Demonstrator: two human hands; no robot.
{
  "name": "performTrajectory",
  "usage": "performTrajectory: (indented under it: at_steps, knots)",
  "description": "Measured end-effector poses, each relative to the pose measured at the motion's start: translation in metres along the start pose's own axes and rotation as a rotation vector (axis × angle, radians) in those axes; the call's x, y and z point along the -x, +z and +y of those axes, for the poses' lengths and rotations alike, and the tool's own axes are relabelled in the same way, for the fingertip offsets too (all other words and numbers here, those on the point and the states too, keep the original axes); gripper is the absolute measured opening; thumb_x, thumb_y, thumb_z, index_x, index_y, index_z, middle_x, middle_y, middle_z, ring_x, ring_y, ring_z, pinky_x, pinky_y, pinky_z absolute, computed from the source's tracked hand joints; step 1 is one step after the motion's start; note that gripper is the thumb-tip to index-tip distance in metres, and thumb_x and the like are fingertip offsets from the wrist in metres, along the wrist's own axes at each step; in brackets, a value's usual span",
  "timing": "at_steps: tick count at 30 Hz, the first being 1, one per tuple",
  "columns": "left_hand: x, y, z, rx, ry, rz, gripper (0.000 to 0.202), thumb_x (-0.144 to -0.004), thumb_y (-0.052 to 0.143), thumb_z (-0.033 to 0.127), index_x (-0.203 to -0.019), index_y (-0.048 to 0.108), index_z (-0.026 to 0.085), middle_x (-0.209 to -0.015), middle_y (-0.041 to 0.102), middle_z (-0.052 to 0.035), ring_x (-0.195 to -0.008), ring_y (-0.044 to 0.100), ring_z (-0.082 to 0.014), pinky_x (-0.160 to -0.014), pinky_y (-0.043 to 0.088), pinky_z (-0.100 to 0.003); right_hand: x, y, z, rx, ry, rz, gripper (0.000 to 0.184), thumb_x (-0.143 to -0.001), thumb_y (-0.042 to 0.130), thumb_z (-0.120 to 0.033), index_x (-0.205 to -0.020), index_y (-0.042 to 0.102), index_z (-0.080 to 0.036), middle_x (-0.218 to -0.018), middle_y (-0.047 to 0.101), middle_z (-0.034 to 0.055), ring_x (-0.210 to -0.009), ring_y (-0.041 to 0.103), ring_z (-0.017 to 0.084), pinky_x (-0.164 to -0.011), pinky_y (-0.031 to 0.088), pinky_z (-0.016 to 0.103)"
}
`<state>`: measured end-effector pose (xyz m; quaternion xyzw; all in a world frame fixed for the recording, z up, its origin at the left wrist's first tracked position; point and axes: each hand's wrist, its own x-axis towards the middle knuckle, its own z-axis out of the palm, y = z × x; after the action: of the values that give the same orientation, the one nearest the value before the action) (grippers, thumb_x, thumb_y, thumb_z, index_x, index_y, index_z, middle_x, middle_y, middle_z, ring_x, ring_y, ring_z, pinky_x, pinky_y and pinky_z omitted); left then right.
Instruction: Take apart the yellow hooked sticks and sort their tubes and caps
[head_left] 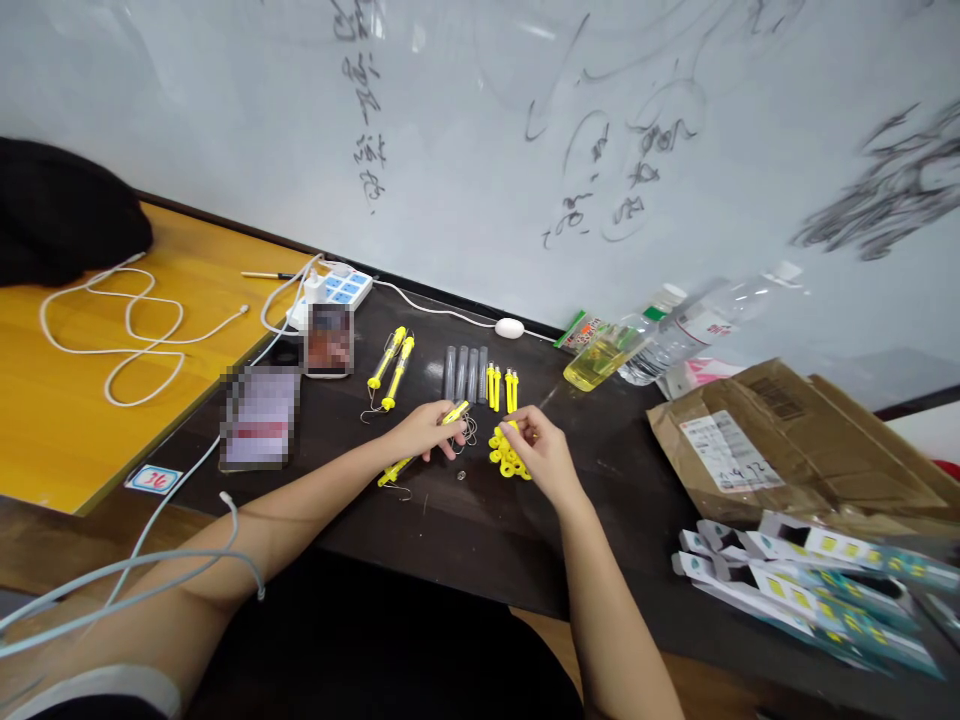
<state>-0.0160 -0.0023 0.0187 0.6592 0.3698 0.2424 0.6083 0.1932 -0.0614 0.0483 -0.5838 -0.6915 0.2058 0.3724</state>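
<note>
The left hand (426,432) pinches a yellow stick (455,412) mid-frame. The right hand (546,455), fingers narrowed, is at the yellow rings (510,464); I can't tell if it grips one.

Office-like workspace with scribbled whiteboard (465,200)

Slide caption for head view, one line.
Left hand holds a yellow part; right hand at clustered yellow rings.

Blk obj (67,212) cut off @ L edge; yel. rod (454,412) partly hidden by L hand (426,431).
</note>
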Motion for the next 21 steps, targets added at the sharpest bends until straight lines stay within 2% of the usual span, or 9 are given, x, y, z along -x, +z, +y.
performTrajectory:
  at_steps: [4, 8, 11, 15, 21]
  knots:
    - [0.001, 0.000, 0.001, -0.011, -0.002, 0.005, 0.026, -0.084, 0.052, 0.040, -0.092, 0.047, 0.016, -0.092, 0.068, -0.0082, -0.060, 0.068, -0.0142, -0.032, 0.034, -0.011, -0.004, -0.021, 0.005, 0.337, 0.068, 0.145, 0.021, -0.083, 0.048, -0.036, -0.093, 0.056, -0.020, -0.075, 0.054, 0.0016, -0.067, 0.050, 0.016, -0.061, 0.036, 0.026]
    - [0.002, 0.001, 0.004, -0.022, 0.004, 0.013, 0.024, -0.084, 0.051, 0.038, -0.093, 0.047, 0.016, -0.090, 0.068, -0.0079, -0.060, 0.068, -0.0146, -0.031, 0.034, -0.012, -0.003, -0.041, 0.014, 0.575, 0.198, 0.160, 0.018, -0.079, 0.049, -0.031, -0.092, 0.054, -0.021, -0.085, 0.057, 0.0035, -0.075, 0.054, 0.018, -0.059, 0.033, 0.025]
    - [0.002, 0.001, 0.006, -0.028, 0.000, 0.021, 0.023, -0.084, 0.052, 0.037, -0.092, 0.047, 0.016, -0.090, 0.068, -0.0081, -0.059, 0.068, -0.0142, -0.031, 0.034, -0.011, -0.001, -0.048, 0.017, 0.642, 0.332, 0.085, 0.013, -0.078, 0.050, -0.033, -0.083, 0.052, -0.022, -0.076, 0.057, 0.0022, -0.070, 0.055, 0.017, -0.054, 0.029, 0.024]
    - [0.002, 0.002, 0.006, -0.026, 0.007, 0.024, 0.025, -0.083, 0.052, 0.039, -0.092, 0.047, 0.016, -0.089, 0.068, -0.0081, -0.059, 0.068, -0.0138, -0.031, 0.034, -0.011, 0.000, -0.050, 0.020, 0.695, 0.478, 0.019, 0.017, -0.079, 0.050, -0.039, -0.078, 0.051, -0.021, -0.066, 0.057, 0.0021, -0.064, 0.055, 0.018, -0.051, 0.026, 0.025]
    - [0.001, 0.001, 0.000, -0.023, 0.011, 0.016, 0.025, -0.085, 0.051, 0.040, -0.093, 0.048, 0.017, -0.091, 0.068, -0.0079, -0.060, 0.068, -0.0145, -0.031, 0.034, -0.012, 0.000, -0.051, 0.032, 0.789, 0.485, 0.061, 0.020, -0.084, 0.046, -0.036, -0.086, 0.054, -0.019, -0.086, 0.062, 0.0087, -0.074, 0.060, 0.021, -0.054, 0.029, 0.027]
